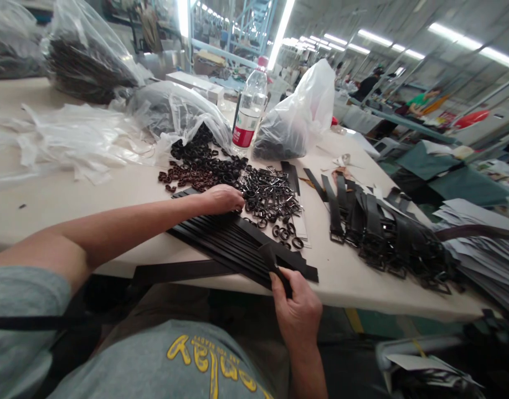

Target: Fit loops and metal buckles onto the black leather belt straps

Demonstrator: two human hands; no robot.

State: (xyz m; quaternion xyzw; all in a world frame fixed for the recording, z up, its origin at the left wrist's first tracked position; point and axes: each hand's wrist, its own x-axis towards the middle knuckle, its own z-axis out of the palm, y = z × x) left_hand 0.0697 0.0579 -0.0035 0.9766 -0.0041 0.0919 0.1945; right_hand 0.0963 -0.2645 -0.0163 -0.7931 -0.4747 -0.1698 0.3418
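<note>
My right hand (296, 302) grips the end of a black belt strap (270, 256), thumb on one side and fingers round the other; the strap's end is bent into a fold. My left hand (223, 199) reaches across to the edge of a heap of metal buckles (265, 188), fingers curled down, their tips and anything in them hidden. Beneath that arm lies a fanned row of black straps (212, 235). Black belt loops (233, 166) and brown loops (185, 176) are heaped beyond the left hand. Several round loops (284, 231) lie loose beside the buckles.
A plastic bottle (246, 119) stands behind the heaps, beside a filled white bag (293, 122). Clear plastic bags (88, 61) cover the table's far left. Belts with buckles (370, 221) are piled at right, near stacked sheets (482, 244). Another strap (175, 271) overhangs the front edge.
</note>
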